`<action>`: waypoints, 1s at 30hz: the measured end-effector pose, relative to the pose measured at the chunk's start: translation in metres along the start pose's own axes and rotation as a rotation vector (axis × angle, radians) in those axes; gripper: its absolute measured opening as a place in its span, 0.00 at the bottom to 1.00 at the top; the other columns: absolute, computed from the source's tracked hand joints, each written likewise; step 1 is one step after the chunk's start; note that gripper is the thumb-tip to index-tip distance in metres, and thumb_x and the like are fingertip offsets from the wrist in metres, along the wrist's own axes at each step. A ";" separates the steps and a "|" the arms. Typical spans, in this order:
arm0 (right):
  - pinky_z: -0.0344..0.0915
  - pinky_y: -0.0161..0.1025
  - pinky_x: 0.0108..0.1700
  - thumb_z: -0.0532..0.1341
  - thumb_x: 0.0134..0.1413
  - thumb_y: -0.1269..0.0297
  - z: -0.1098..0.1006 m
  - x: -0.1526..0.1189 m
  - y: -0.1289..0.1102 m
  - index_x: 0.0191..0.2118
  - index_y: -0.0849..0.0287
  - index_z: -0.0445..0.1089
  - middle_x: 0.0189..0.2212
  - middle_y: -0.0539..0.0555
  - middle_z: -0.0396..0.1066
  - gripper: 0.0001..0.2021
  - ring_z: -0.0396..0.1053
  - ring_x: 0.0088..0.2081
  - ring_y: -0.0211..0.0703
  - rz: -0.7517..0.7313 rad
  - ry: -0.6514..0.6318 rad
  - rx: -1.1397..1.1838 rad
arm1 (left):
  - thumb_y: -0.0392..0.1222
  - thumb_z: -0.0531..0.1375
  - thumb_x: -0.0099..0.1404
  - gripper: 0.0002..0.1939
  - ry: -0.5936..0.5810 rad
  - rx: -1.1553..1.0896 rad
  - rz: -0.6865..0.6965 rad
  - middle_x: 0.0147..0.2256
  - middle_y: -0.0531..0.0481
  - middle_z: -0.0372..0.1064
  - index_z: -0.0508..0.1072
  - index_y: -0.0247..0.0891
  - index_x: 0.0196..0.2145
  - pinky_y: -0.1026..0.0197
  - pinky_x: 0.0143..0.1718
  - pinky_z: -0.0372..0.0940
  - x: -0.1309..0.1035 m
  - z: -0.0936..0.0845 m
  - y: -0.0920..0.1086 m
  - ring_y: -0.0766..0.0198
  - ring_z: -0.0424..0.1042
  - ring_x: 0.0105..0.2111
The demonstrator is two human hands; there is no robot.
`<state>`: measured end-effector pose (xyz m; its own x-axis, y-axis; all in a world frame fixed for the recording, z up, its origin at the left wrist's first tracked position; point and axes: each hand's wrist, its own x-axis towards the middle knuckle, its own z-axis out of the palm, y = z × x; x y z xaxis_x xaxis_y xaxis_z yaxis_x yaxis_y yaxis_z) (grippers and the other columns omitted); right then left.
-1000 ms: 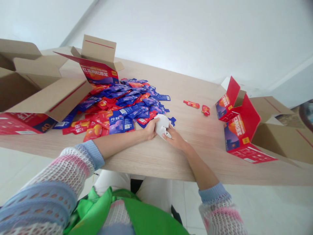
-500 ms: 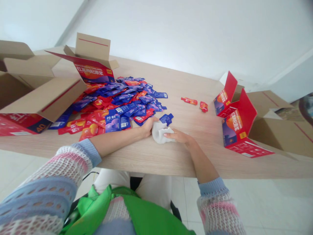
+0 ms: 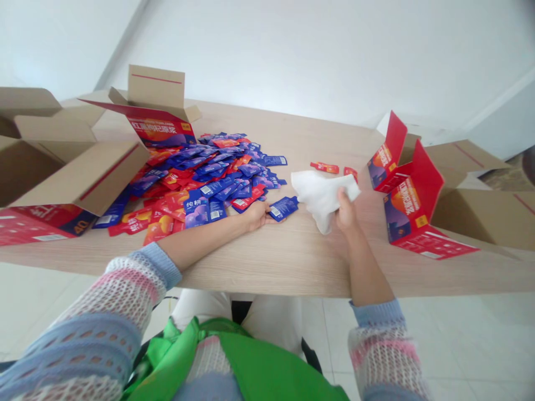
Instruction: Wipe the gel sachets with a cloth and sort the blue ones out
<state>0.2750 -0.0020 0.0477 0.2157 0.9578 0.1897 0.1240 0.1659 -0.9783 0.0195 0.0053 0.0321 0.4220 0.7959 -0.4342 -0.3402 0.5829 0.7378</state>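
Observation:
My right hand (image 3: pixel 346 210) is closed on a white cloth (image 3: pixel 321 195), which hangs partly unfolded above the table. At the right edge of the heap, my left hand (image 3: pixel 259 216) pinches the left end of a small blue pouch (image 3: pixel 284 208). Its fingertips are partly hidden at the pouch. Beside that hand spreads a heap of blue and red pouches (image 3: pixel 217 172). Beyond the cloth are a red pouch (image 3: pixel 325 167) and another red pouch (image 3: pixel 351 172), partly covered by the cloth.
Open cartons stand at both ends of the wooden table (image 3: pixel 267 262): a large carton (image 3: pixel 45 223) at the near left, a red carton (image 3: pixel 161 131) behind it, and red cartons (image 3: pixel 407 214) on the right. A white wall (image 3: pixel 317 55) rises behind.
My right hand has moved right and away from me with the cloth, which has opened out from a crumpled bundle. My left hand has let go of the cloth and taken the blue pouch.

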 end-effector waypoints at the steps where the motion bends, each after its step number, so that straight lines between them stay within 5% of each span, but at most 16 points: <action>1: 0.69 0.43 0.47 0.48 0.58 0.38 0.003 -0.004 0.004 0.50 0.62 0.67 0.44 0.61 0.73 0.32 0.71 0.47 0.49 -0.015 -0.002 -0.125 | 0.23 0.47 0.59 0.19 -0.009 0.000 0.001 0.38 0.37 0.74 0.67 0.28 0.46 0.52 0.38 0.73 0.001 -0.001 0.000 0.57 0.77 0.35; 5: 0.60 0.49 0.56 0.58 0.56 0.45 0.035 -0.027 0.021 0.42 0.60 0.73 0.43 0.62 0.74 0.22 0.67 0.52 0.57 -0.138 -0.239 -0.535 | 0.23 0.48 0.59 0.18 -0.015 0.021 0.010 0.37 0.38 0.75 0.67 0.28 0.46 0.53 0.38 0.74 0.003 -0.003 -0.003 0.59 0.77 0.33; 11: 0.42 0.56 0.66 0.52 0.63 0.55 0.076 -0.048 0.016 0.58 0.62 0.64 0.58 0.63 0.64 0.23 0.54 0.62 0.53 -0.625 -0.724 -0.831 | 0.26 0.51 0.53 0.20 -0.067 -0.032 0.044 0.32 0.41 0.76 0.70 0.28 0.44 0.55 0.36 0.73 0.002 -0.007 -0.003 0.58 0.76 0.30; 16: 0.43 0.55 0.65 0.54 0.61 0.57 0.076 -0.061 -0.001 0.56 0.57 0.67 0.58 0.59 0.65 0.21 0.55 0.62 0.53 -0.607 -0.936 -0.819 | 0.35 0.55 0.50 0.22 -0.155 -0.141 0.002 0.34 0.39 0.77 0.71 0.30 0.44 0.54 0.34 0.71 -0.001 -0.009 0.000 0.52 0.76 0.34; 20: 0.52 0.49 0.62 0.52 0.62 0.53 0.066 -0.058 -0.005 0.57 0.56 0.67 0.59 0.58 0.64 0.22 0.59 0.59 0.51 -0.414 -0.927 -0.652 | 0.35 0.55 0.49 0.23 -0.154 -0.144 -0.004 0.35 0.39 0.77 0.71 0.30 0.44 0.54 0.34 0.71 -0.002 -0.007 0.002 0.52 0.77 0.34; 24: 0.65 0.45 0.47 0.48 0.62 0.46 0.045 -0.046 -0.004 0.44 0.58 0.73 0.42 0.56 0.75 0.25 0.70 0.43 0.50 -0.178 -0.855 -0.566 | 0.31 0.54 0.49 0.21 -0.116 -0.128 0.024 0.35 0.40 0.77 0.71 0.30 0.43 0.56 0.37 0.70 -0.001 -0.008 0.001 0.54 0.77 0.35; 27: 0.65 0.41 0.36 0.45 0.61 0.42 0.027 -0.035 0.000 0.36 0.59 0.74 0.33 0.56 0.76 0.28 0.71 0.33 0.49 -0.101 -0.659 -0.671 | 0.28 0.55 0.50 0.18 -0.109 -0.098 0.034 0.34 0.41 0.76 0.71 0.31 0.41 0.58 0.39 0.70 0.001 -0.013 0.000 0.57 0.77 0.34; 30: 0.64 0.41 0.35 0.43 0.62 0.42 0.013 -0.022 0.007 0.31 0.59 0.74 0.29 0.60 0.75 0.31 0.72 0.32 0.51 -0.073 -0.422 -0.910 | 0.27 0.55 0.50 0.15 -0.119 -0.071 0.048 0.34 0.40 0.76 0.71 0.31 0.37 0.57 0.43 0.70 0.004 -0.014 -0.001 0.58 0.77 0.34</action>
<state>0.2581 -0.0192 0.0354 -0.1612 0.9865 0.0293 0.8543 0.1543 -0.4963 0.0092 0.0099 0.0224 0.4992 0.8006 -0.3315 -0.4197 0.5581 0.7158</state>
